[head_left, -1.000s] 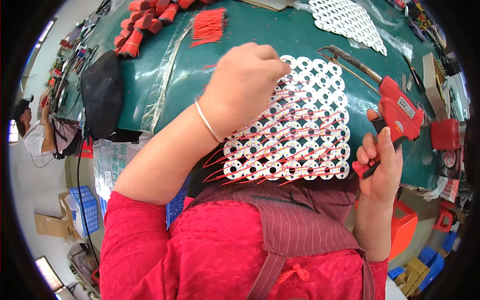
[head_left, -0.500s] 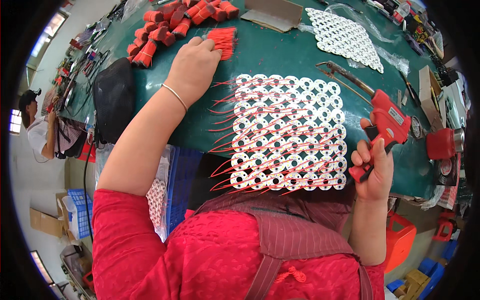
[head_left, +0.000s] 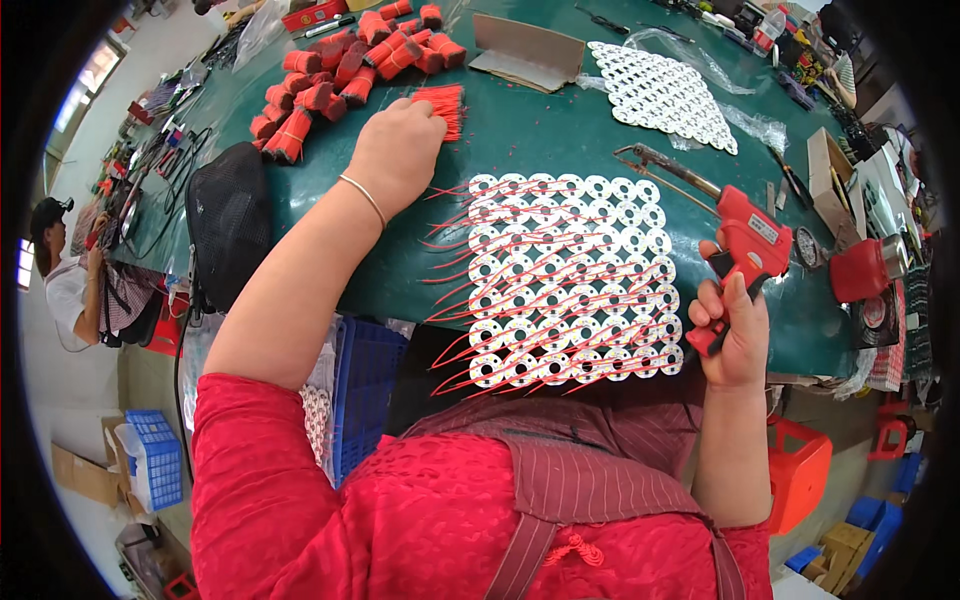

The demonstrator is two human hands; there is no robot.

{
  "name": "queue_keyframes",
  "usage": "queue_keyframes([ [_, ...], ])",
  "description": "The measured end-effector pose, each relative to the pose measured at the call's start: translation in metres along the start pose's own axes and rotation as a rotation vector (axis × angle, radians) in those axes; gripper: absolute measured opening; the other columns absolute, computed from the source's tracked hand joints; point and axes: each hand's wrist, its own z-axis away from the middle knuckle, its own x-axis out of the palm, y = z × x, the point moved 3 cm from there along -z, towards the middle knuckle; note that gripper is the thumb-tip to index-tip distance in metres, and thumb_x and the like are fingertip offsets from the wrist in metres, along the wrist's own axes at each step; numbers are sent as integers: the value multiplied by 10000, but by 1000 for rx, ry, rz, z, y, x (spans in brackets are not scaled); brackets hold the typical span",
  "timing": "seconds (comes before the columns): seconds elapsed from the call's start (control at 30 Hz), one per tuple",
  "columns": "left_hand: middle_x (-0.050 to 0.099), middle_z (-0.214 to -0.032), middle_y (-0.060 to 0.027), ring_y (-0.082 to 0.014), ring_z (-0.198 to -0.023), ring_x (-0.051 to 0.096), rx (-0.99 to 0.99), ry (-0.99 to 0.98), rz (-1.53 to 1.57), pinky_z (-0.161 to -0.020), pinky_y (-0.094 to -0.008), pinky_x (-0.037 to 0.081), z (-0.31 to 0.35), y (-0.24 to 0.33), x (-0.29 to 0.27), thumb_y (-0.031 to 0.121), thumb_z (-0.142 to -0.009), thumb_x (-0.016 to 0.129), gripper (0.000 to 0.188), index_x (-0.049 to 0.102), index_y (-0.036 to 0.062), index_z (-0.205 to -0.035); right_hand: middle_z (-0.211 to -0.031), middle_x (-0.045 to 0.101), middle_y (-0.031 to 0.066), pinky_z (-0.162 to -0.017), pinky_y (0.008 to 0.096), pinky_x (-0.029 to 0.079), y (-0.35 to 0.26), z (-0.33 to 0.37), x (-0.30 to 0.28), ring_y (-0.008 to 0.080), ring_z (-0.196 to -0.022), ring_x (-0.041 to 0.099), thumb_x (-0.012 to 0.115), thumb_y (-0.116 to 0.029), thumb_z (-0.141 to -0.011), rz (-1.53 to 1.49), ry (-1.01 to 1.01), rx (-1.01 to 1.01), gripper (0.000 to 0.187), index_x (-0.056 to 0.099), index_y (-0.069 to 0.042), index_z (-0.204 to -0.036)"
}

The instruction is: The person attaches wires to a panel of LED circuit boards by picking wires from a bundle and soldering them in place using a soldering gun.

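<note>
My right hand (head_left: pixel 738 325) grips the handle of a red soldering gun (head_left: pixel 752 235). Its metal tip and thin feed tube point up and left over the table. At a loose pile of short red wires (head_left: pixel 440 108), my left hand (head_left: pixel 400 148) has its fingers curled together at the left edge; their tips are hidden, so what they hold does not show. Before me lies a panel of round white circuit boards (head_left: pixel 575 280) in rows. Red wires lie across many of the boards, their ends sticking out past the left side; several boards at the upper right carry no wire.
Bundled red wires (head_left: pixel 350 70) are heaped at the far left beside a black mesh bag (head_left: pixel 230 215). An open cardboard box (head_left: pixel 527 55) and another white board panel (head_left: pixel 660 97) lie farther back. A red cylindrical container (head_left: pixel 866 270) stands right. Someone sits at far left (head_left: pixel 70 270).
The view has shifted slightly, so the table things sit a little differently in the picture. My left hand stays at the wire pile; the soldering gun remains in my right hand.
</note>
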Motion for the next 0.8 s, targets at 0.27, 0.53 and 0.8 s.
queue_keyframes([
  [0.27,613,-874,-108,-289,-897,606,39,-119,-32,-817,-393,510,-12,-3,-2,28,-774,592,71,648,45,-815,-1293,571,104,-627,228,447,-1,-1,1,52,-697,438,621,-239,-993,23,11,10,527,408,-39,-1432],
  [0.53,636,-902,-120,-301,-935,617,83,-228,-79,-845,-391,516,-20,0,-3,9,-765,579,112,656,44,-837,-1298,565,103,-635,233,447,-1,-2,1,47,-692,436,608,-224,-1000,-5,-6,9,516,401,-41,-1436],
  [0.8,610,-949,-109,-293,-971,600,52,-184,-11,-848,-404,509,-9,-1,-7,-13,-796,564,175,631,61,-940,-1302,565,106,-632,233,447,-1,-1,-1,49,-695,438,594,-218,-1007,-9,-3,3,512,400,-40,-1445],
])
